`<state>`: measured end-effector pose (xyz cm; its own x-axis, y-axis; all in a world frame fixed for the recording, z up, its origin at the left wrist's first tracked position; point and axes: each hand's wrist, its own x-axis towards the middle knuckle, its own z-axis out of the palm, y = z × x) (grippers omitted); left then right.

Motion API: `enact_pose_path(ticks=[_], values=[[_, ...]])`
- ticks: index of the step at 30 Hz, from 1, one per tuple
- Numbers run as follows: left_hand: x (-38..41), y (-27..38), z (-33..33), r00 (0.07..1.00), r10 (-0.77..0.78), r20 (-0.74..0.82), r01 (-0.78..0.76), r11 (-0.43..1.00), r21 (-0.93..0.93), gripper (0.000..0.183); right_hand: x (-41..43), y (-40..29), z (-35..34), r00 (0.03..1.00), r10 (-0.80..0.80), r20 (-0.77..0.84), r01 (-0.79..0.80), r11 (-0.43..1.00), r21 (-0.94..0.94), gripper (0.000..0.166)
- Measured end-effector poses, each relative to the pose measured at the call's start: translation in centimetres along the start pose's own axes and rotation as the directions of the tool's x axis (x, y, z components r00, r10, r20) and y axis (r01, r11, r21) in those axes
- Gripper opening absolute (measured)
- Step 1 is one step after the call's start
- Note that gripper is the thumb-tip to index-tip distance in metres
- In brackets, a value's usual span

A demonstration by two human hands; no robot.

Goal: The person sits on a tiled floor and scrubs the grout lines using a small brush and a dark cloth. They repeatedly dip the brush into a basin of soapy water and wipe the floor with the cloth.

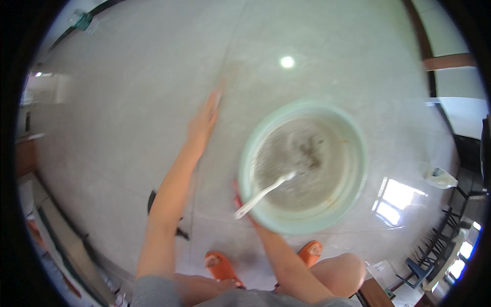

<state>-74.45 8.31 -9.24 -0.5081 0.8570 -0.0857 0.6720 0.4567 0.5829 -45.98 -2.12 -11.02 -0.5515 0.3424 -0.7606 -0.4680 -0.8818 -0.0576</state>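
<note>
A light green plastic basin point(362, 172) is in front of me, with cloudy grey liquid and a few dark bits inside. Across its near-left rim lies a white long-handled utensil point(264, 192), probably a spoon, its head in the basin. My right hand point(238, 197) grips the basin's left side from beneath; most of that hand is hidden by the rim. Stretched out over the floor left of the basin is my left hand point(202, 121), seen edge-on, its fingers extended and blurred by motion. I see nothing clearly held in it.
Pale glossy floor tiles point(126, 115) surround me. My feet wear orange slippers point(221, 266). A dark object point(182, 233) lies behind my left forearm. Dark-legged chairs point(433, 241) line the right side, near a white container point(441, 178). A green-and-clear object point(82, 21) sits far left.
</note>
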Motion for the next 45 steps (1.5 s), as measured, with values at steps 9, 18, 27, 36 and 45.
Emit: enact_pose_path(ticks=[9,18,27,36,45], values=[[-0.6,1.3,-1.7,0.971,-0.124,0.205,0.092,0.983,0.161,0.058,0.5,-1.8,-1.0,0.998,0.006,0.055,-0.015,0.988,0.151,0.03],[3.7,0.3,1.3,0.911,0.396,-0.12,-0.296,0.826,0.48,0.059,0.6,-1.5,-0.8,0.995,0.008,0.099,-0.036,0.958,0.286,0.032],[10.2,2.1,-0.1,0.988,-0.057,0.141,0.021,0.969,0.248,0.056,0.0,-1.9,-1.6,0.992,0.019,0.127,-0.065,0.927,0.37,0.034],[5.5,0.0,0.8,0.987,0.046,0.155,-0.081,0.97,0.228,0.054,0.0,-2.5,-2.5,0.993,0.017,0.12,-0.066,0.908,0.413,0.036],[23.2,1.5,0.9,0.995,0.083,-0.059,-0.062,0.954,0.293,0.054,0.5,-0.8,-2.0,0.982,0.063,0.176,-0.13,0.904,0.406,0.038]])
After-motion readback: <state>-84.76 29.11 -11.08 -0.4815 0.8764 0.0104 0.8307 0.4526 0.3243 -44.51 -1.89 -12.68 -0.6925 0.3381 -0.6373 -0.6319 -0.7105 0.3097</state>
